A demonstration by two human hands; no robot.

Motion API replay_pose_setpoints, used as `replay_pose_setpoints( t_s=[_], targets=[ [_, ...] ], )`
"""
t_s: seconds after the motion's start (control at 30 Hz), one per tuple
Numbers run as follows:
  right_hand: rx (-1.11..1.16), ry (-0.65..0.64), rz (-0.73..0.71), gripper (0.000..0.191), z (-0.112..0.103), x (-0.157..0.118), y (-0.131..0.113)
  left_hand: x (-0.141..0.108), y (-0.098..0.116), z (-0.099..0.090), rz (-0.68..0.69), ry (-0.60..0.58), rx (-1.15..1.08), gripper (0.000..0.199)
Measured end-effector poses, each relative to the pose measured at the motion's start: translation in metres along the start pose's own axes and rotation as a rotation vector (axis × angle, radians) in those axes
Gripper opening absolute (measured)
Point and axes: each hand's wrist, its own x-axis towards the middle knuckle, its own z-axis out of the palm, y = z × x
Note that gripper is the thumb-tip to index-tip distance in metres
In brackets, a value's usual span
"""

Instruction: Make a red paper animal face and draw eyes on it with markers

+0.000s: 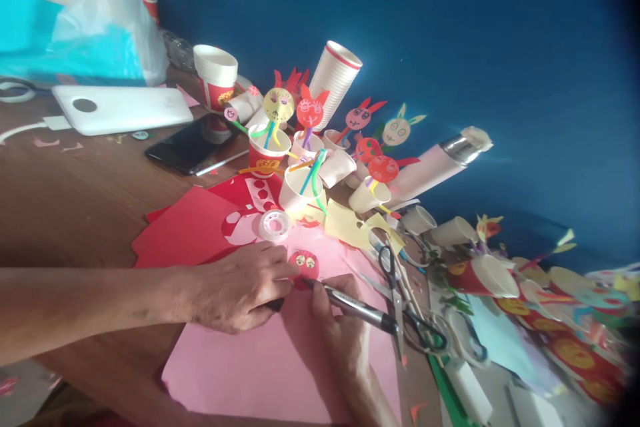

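Observation:
My right hand [345, 330] grips a silver-and-black marker [357, 307], its tip at the lower edge of a small red paper circle [305, 270]. Two pale eyes show on that circle, which lies on a large pink paper sheet [250, 373]. My left hand [243, 287] rests on the sheet, fingertips at the circle's left side. A black marker cap [275, 305] sticks out from its curled fingers. Just beyond the hands are a white tape roll [275, 225] and red paper sheets [175, 223].
Paper cups with straws and paper animal faces [279, 105] stand behind, near a cup stack [333, 83] and a flask [430, 167]. Scissors [395, 280] lie to the right. A phone [187, 145] and white power bank [125, 109] lie at left.

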Motion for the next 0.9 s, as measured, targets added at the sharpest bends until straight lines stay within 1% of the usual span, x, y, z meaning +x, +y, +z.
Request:
replay_pose_setpoints(
  t_s=[0.13, 0.37, 0.57, 0.63, 0.8, 0.9],
  targets=[
    [-0.008, 0.002, -0.007, 0.024, 0.0, 0.0, 0.001, 0.002, 0.001, -0.002, -0.001, 0.008, -0.011, 0.007],
    [0.024, -0.022, 0.027, 0.022, 0.0, -0.003, 0.004, 0.002, 0.001, -0.002, -0.009, 0.011, -0.024, 0.01],
    [0.017, -0.043, 0.063, 0.025, 0.001, -0.003, 0.005, 0.001, 0.001, -0.001, -0.014, -0.003, -0.03, 0.012],
    [-0.004, -0.041, 0.041, 0.024, 0.001, -0.002, 0.003, 0.001, 0.001, -0.001, -0.017, -0.005, -0.026, 0.011],
    [-0.048, -0.017, -0.067, 0.023, -0.004, 0.005, -0.008, 0.001, 0.0, -0.001, -0.007, -0.007, -0.015, 0.007],
    [-0.075, -0.009, -0.1, 0.023, -0.006, 0.007, -0.012, 0.002, -0.001, -0.002, -0.014, -0.025, -0.019, 0.005]
  ],
)
